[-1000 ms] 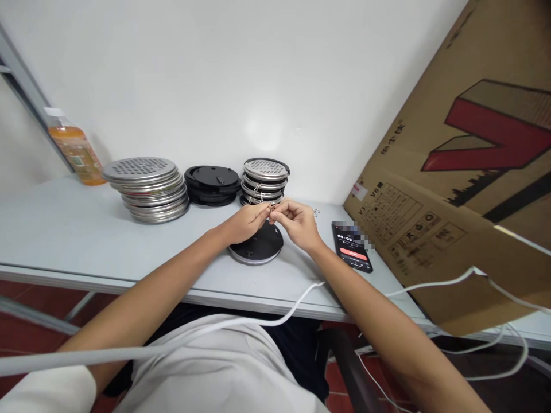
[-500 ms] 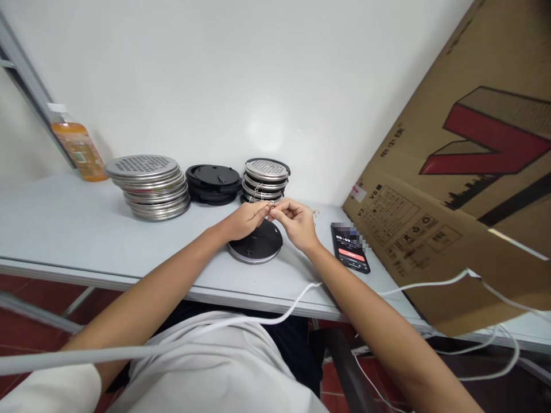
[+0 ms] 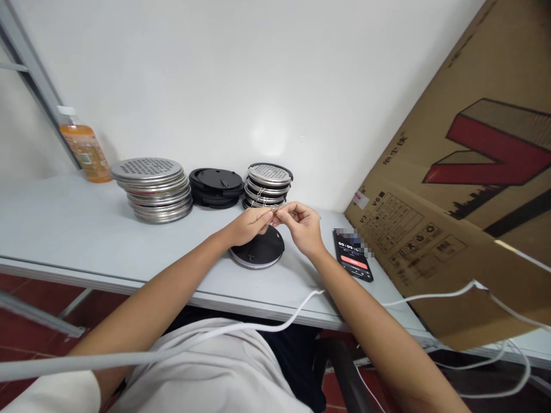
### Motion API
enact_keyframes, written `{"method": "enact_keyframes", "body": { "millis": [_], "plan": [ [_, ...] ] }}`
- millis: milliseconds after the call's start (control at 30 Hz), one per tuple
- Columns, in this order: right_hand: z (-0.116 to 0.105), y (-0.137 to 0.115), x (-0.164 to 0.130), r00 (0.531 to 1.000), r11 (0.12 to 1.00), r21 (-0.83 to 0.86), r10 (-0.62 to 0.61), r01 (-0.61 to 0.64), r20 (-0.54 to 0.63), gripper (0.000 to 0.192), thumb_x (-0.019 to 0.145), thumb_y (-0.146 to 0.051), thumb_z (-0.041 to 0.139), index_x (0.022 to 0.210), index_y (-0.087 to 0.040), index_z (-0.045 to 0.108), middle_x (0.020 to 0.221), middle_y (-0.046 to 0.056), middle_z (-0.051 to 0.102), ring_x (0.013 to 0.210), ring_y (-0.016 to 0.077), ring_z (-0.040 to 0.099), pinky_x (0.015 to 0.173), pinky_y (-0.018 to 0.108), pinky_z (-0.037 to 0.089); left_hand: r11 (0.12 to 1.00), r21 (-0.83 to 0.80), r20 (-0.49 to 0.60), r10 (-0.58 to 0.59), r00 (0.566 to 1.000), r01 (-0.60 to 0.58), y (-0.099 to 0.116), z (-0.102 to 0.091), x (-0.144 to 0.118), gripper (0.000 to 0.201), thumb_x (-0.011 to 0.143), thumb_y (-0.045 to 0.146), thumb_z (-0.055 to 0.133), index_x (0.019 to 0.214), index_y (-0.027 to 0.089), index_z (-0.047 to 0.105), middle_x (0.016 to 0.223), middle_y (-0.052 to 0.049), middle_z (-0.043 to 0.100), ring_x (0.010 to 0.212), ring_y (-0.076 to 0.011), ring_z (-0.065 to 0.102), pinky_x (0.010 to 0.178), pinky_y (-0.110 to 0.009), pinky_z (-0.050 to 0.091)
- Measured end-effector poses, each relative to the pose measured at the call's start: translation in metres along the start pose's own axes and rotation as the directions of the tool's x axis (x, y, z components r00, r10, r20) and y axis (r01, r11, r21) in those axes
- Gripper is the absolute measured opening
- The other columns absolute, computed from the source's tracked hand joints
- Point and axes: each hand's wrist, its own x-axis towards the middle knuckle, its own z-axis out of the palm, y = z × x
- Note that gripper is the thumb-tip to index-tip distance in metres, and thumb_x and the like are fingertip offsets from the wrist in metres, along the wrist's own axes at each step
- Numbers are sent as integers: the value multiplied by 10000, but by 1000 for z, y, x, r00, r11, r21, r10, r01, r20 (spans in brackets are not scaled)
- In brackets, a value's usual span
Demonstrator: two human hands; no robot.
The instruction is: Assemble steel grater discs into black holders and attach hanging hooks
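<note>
My left hand (image 3: pixel 251 225) and my right hand (image 3: pixel 303 227) meet fingertip to fingertip, both pinched closed on a small thin metal wire piece (image 3: pixel 274 210). Its exact kind is too small to make out. Just below them a round black disc (image 3: pixel 260 250) with a silvery rim lies flat on the table (image 3: pixel 206 244); my left hand covers part of its far edge. Right behind my fingers rises a stack of perforated metal discs with black rims (image 3: pixel 270 174). Bent wire pieces (image 3: pixel 263 197) stick out on the near side of that stack.
Left of centre stand a black disc stack (image 3: pixel 216 182) and a taller metal disc stack (image 3: pixel 148 195). An orange liquid bottle (image 3: pixel 88 152) is at the far left. On the right are a phone (image 3: pixel 353 258) and a big cardboard box (image 3: pixel 413 229). A white cable (image 3: pixel 297 307) crosses in front.
Both hands stay together at the small wire piece, with the fingers shifted slightly. The whole view has moved a little, so everything sits slightly lower and further right.
</note>
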Motion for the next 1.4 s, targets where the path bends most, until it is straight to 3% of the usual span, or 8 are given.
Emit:
{"method": "enact_keyframes", "body": {
  "millis": [167,433,733,1133,1300,1400],
  "plan": [
    [2,1,0,1000,1000,-21,0,-1,-21,256,782,-389,812,770,-180,665,675,12,718,601,147,693,629,295,602,998,-27,26,-60,998,61,2,1,-1,403,1034,444,364,769,171,499,595,27,476,550,-105,425,557,-242,358],
    [4,2,2,1000,1000,-29,-13,13,-25,306,765,-436,819,773,-189,639,635,-4,693,561,139,672,557,275,599,968,248,-36,-36,999,43,6,2,0,403,1031,351,350,724,164,534,591,27,516,548,-103,460,579,-243,356],
    [5,-1,0,1000,999,-43,5,-6,-11,331,766,-469,809,777,-182,646,670,8,707,554,131,663,595,296,619,831,555,-27,47,999,-25,4,3,1,400,1016,296,351,770,163,637,633,-9,617,542,-126,515,578,-271,334],
    [3,4,0,999,996,-80,-37,37,-6,305,821,-457,767,787,-193,617,616,-11,673,523,126,637,527,266,559,683,727,62,37,997,-70,3,7,3,388,1018,250,323,834,160,653,705,-59,680,622,-184,620,625,-291,408],
    [5,1,0,992,983,-156,-107,96,-61,260,843,-415,754,805,-190,630,641,-8,675,549,122,643,549,259,549,665,746,-50,113,992,-38,3,11,3,289,1002,240,356,902,145,610,757,-79,689,663,-205,642,630,-304,417],
    [7,2,0,992,985,-158,-89,73,-95,291,822,-450,762,796,-195,625,650,-6,678,553,129,650,538,262,555,656,755,-87,113,990,-8,5,12,3,247,988,222,371,895,142,585,760,-89,687,666,-217,644,622,-311,415]
  ]
}}
